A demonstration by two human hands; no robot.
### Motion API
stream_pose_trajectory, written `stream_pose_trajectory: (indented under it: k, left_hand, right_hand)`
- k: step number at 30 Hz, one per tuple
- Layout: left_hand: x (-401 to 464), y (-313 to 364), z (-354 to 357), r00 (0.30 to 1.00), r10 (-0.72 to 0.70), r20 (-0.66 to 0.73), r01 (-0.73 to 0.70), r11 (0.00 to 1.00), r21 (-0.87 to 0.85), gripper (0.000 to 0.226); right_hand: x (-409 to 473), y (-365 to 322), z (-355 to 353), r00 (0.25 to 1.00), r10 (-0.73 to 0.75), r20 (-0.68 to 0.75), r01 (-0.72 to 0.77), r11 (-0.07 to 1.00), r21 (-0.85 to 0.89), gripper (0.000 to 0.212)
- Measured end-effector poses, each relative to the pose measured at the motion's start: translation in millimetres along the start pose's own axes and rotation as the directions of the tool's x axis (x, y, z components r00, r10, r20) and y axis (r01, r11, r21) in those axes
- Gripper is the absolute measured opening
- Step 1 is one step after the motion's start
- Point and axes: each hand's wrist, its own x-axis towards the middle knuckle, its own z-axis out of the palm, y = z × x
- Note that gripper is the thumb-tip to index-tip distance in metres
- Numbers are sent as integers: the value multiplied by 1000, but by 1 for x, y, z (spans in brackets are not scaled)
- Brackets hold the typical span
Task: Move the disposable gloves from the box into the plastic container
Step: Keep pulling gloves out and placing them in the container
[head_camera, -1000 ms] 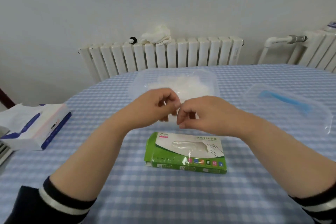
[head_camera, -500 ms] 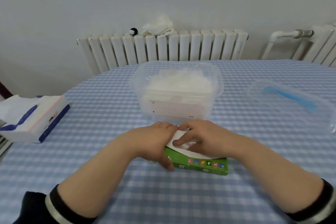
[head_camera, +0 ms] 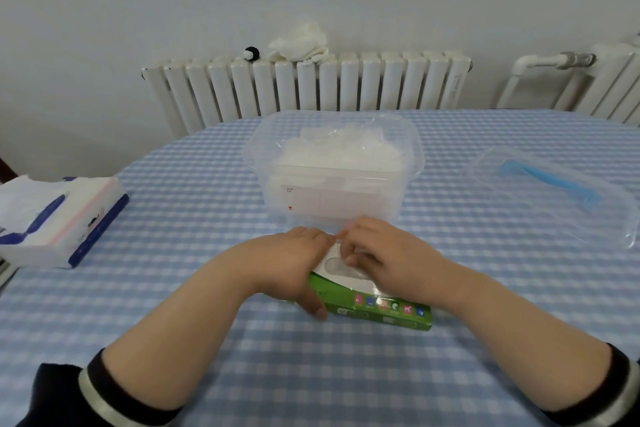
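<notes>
the green glove box [head_camera: 375, 307] lies flat on the tabletop [head_camera: 180, 204] just in front of the clear plastic container [head_camera: 332, 180], and both hands cover most of its top. the left hand [head_camera: 287, 269] grips the box's left end, thumb curled down over the near side; its fingertips are hidden behind the right hand. the right hand [head_camera: 381, 253] sits over the oval opening with fingers curled down into it; whether they have hold of a glove cannot be told, since the fingertips are tucked out of sight and the film in the opening is too pale to read. the box's far edge and right end are covered by the right wrist. the container holds a heap of disposable gloves [head_camera: 341, 149], blurred into one whitish mass; the small print on its front label is unreadable. its clear lid [head_camera: 561, 191], with a blue strip, lies to the right, its far corner cut off by the frame edge. a tissue pack [head_camera: 59, 222] at the left is partly cut off too.

the tabletop wears a blue and white checked cloth. behind it stand a white radiator [head_camera: 311, 87] with a crumpled white cloth [head_camera: 299, 43] on top, a second radiator [head_camera: 609, 83] at the right, and a plain pale wall.
</notes>
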Motion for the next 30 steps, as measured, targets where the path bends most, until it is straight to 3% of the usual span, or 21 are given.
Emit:
stream_pose_trajectory:
  k: [3,5,7,9,12,15,17,19,23,27,30]
  left_hand:
    - [0,0,1,1000,-8,-10,8,1000,4,86]
    - [1,-2,3,999,-32,-4,32,999,18,87]
    - [1,-2,3,999,-52,17,50,995,89,83]
    - [-1,0,0,998,-45,37,42,995,89,84]
    - [-9,-6,-15,996,49,80,-35,985,-168,81]
    - [-27,-3,-36,974,221,-53,-217,834,-507,72]
    - [-37,9,-48,963,154,-221,-267,652,-710,68]
    - [-36,21,-52,928,8,-373,-325,507,-798,49]
    - [-16,37,-60,752,-268,-602,-401,538,-741,35]
    - [2,34,-89,659,-321,-680,-382,636,-671,28]
    - [27,19,-114,599,-356,-717,-308,724,-617,26]
  right_hand:
    - [-2,-14,-17,992,103,-75,-81,964,252,22]
    - [-2,-26,-30,973,168,-161,-76,884,461,20]
    - [-4,-34,-43,937,275,-216,-62,738,672,18]
    - [-6,-41,-53,899,403,-175,-92,563,822,16]
    - [-8,-44,-63,890,454,-40,-102,284,953,10]
    - [-9,-42,-68,902,429,40,-105,128,986,16]
    - [-10,-40,-69,916,396,67,-126,125,984,14]
    - [-10,-42,-69,927,364,84,-145,143,979,15]
    - [-8,-50,-69,920,350,178,-192,3,981,24]
    - [-9,-45,-71,890,338,307,-181,-356,917,48]
    - [-8,-37,-74,906,307,292,-137,-440,887,69]
